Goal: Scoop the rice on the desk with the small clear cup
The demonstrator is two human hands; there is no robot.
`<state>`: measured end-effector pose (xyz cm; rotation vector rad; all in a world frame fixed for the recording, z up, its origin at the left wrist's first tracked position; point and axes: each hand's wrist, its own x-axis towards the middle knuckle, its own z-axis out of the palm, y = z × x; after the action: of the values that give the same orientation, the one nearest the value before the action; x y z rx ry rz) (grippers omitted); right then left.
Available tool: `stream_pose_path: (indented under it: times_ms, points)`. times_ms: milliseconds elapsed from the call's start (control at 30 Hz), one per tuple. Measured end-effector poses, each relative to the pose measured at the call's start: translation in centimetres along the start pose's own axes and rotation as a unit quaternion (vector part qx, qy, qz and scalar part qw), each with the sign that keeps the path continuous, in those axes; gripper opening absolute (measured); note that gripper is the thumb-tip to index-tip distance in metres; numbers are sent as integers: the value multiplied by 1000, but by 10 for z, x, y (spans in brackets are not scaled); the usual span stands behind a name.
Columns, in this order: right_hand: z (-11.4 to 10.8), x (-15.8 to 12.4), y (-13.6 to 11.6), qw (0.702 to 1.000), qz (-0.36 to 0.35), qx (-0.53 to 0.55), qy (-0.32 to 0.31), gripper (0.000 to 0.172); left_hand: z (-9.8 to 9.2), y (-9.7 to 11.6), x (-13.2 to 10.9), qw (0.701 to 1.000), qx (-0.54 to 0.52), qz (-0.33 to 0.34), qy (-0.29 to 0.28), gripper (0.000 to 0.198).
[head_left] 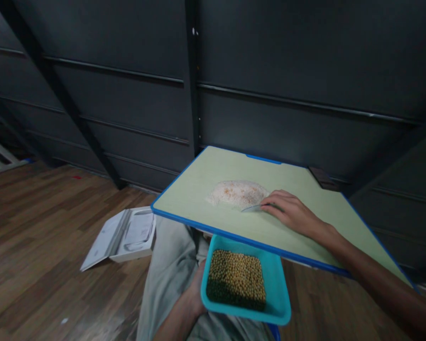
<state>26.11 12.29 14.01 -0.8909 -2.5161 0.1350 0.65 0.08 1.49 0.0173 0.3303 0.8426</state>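
My left hand [197,290] grips the left side of a turquoise plastic basin [277,289], which tilts just below the table's front edge. Its fingers are partly hidden behind the basin. Inside lie many small round yellowish beans [239,272], with a dark shadow over the lower part. On the pale green tabletop [195,189] with its blue rim sits a low heap of whitish grains [239,191], flecked with orange-brown bits. At the heap's near right edge my right hand [282,207] pinches a thin flat card [252,207], its edge close to the tabletop.
A dark flat block [323,178] rests at the table's back right corner. An opened white box [137,234] with papers lies on the wooden floor [39,237] at left. A dark panelled wall [128,94] stands right behind the table. My legs [170,265] are under the front edge.
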Motion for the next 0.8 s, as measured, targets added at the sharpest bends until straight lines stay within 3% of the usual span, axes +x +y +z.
stream_pose_path:
  times_ms: [167, 333, 633, 800]
  points:
    - [-6, 16, 6, 997, -49, -46, -34, 19, -11, -2, 2, 999, 7, -40, 0, 48]
    - [-7, 39, 11, 997, -46, -52, -22, 16, -17, -2, 4, 999, 8, -46, 25, 48]
    - [12, 38, 11, 996, 26, 27, 86, 11, -20, -1, -1, 996, 3, -47, 81, 42]
    - [20, 36, 9, 981, 77, 80, 158, 14, -14, 1, -2, 997, 9, -41, 68, 42]
